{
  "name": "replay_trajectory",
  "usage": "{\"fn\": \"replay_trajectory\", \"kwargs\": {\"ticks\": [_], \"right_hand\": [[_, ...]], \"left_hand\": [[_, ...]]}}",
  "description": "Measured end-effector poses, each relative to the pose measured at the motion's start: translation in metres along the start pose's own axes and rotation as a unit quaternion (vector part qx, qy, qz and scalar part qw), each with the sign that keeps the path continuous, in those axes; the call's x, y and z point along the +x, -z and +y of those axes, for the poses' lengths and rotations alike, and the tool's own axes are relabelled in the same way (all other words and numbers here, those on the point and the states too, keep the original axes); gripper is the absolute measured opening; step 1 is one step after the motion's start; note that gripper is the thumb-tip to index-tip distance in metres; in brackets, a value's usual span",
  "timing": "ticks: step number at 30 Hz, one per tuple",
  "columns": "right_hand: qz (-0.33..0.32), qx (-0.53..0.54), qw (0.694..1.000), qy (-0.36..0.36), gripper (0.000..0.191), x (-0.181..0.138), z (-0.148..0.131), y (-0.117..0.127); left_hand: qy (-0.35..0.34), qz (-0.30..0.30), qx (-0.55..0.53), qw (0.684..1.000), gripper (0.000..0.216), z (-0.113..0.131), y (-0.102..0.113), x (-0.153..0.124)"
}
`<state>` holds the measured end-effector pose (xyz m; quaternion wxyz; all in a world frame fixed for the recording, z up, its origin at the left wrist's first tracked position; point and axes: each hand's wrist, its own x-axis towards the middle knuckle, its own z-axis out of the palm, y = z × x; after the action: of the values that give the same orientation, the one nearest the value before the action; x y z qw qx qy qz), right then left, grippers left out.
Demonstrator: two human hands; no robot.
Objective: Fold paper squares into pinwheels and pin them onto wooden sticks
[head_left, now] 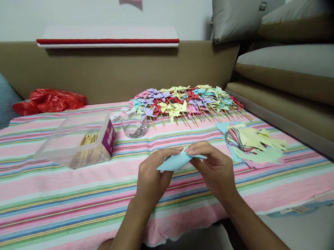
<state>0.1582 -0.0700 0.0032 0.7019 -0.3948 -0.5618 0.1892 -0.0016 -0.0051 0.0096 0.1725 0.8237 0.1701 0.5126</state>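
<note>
A light blue paper pinwheel (176,161), partly folded, is pinched between both hands above the striped cloth. My left hand (152,173) grips its left side, with thumb and fingers closed on the paper. My right hand (217,167) holds the right side near the gathered middle. Fingers cover part of the folds, so I cannot tell whether a pin is in it. Beyond the hands stands a clear round tub (134,127) with small metal pins. Right of my right hand lies a pile of cut coloured paper (253,143).
Many finished pinwheels on sticks (182,104) lie at the back. A clear plastic box (73,140) at left holds wooden sticks (87,150). Small white boxes (124,113) sit by the tub. A red plastic bag (55,99) lies back left; stacked cushions (289,71) border the right.
</note>
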Motion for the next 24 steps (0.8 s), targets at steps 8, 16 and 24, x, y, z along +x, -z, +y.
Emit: {"fn": "replay_trajectory", "kwargs": {"ticks": [8,16,24], "right_hand": [[0.006,-0.056,0.998,-0.007,0.021,-0.001,-0.003,0.002],[-0.056,-0.082,0.99,-0.098,0.008,0.0,-0.002,0.007],[-0.112,-0.117,0.982,-0.101,0.013,0.021,-0.016,0.003]], "left_hand": [[0.019,-0.007,-0.029,0.999,0.022,0.001,-0.001,0.001],[0.029,-0.04,-0.029,0.998,0.018,-0.001,-0.001,0.001],[0.114,0.033,-0.11,0.987,0.009,0.006,0.001,0.007]]}}
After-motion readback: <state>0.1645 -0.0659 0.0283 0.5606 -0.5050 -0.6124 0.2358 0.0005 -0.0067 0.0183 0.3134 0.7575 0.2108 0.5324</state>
